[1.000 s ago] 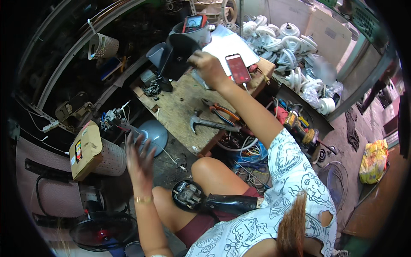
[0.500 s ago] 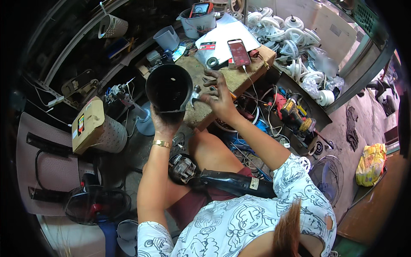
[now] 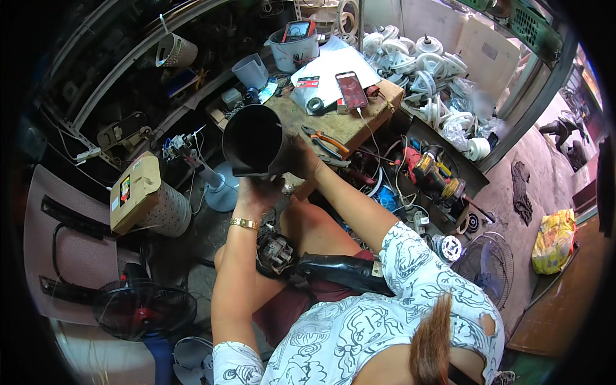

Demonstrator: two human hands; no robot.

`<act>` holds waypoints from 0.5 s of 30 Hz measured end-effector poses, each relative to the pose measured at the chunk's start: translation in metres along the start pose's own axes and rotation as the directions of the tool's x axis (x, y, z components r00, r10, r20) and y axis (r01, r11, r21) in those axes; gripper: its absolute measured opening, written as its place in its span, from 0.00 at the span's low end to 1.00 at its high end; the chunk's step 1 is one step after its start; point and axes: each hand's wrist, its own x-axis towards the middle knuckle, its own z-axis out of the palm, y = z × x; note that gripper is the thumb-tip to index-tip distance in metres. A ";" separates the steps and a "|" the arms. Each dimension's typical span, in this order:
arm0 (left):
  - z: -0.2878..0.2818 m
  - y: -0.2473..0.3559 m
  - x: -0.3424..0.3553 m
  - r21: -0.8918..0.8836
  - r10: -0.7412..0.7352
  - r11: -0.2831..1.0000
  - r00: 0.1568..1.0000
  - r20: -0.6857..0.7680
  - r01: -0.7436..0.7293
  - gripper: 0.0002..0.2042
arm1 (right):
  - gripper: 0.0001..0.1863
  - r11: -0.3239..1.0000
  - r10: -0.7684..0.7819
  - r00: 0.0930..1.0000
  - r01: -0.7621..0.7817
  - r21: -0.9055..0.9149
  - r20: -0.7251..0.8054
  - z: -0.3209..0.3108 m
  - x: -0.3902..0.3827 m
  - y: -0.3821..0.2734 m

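**While a motor assembly (image 3: pixel 276 251) is lying exposed in the lap (image 3: pixel 321 228), two hands are meeting at a black cover (image 3: pixel 255 138)**

As a person is working seated beside a cluttered counter (image 3: pixel 371 115), the left hand (image 3: pixel 258 192) is grasping the deep, cup-shaped cover from below, tilting its mouth up toward the viewer. The cover is hanging in mid-air, blocking part of the counter's left-hand edge from sight. The right hand (image 3: pixel 299 157) is closing in on its right side, blurred and in shadow; whether those fingers are gripping anything, one cannot tell.

The work is apparently standing partway. The cover is already sitting apart from the motor assembly, whose metal parts are showing uncovered, and a black tubular body (image 3: pixel 343 269) is stretching across the lap just beside it. Cover and motor are not yet being joined, and nothing visible is settling whether further parts are needing attention.

No tool is visibly being used: orange-handled pliers (image 3: pixel 330 141) are resting by the counter's right-hand edge. A phone (image 3: pixel 351 90) is lying near its right corner, over white papers (image 3: pixel 333 64), while a gray bucket (image 3: pixel 294 54) is standing at the far edge.
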 end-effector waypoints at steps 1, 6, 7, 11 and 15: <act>-0.002 0.002 -0.001 -0.008 -0.003 1.000 1.000 0.001 0.003 0.29 | 0.45 0.998 -0.003 1.000 0.001 0.071 0.029 0.007 0.000 -0.002; 0.003 0.028 0.009 -0.167 0.292 0.939 0.953 -0.077 -0.301 0.28 | 0.30 0.891 -0.292 0.833 0.058 -0.450 -0.470 0.006 0.029 -0.042; -0.016 0.045 0.019 -0.225 0.313 0.921 0.948 -0.054 -0.317 0.29 | 0.25 0.917 -0.132 0.842 -0.097 -0.387 -0.524 0.015 0.046 -0.047; 0.011 0.038 0.070 -0.097 0.227 0.968 0.972 -0.059 -0.232 0.32 | 0.19 0.940 -0.100 0.809 -0.114 -0.322 -0.579 -0.027 0.066 -0.112; -0.004 0.023 0.120 0.034 0.184 0.983 0.982 -0.049 -0.182 0.35 | 0.28 0.854 -0.161 0.744 -0.224 -0.469 -0.648 -0.069 0.079 -0.137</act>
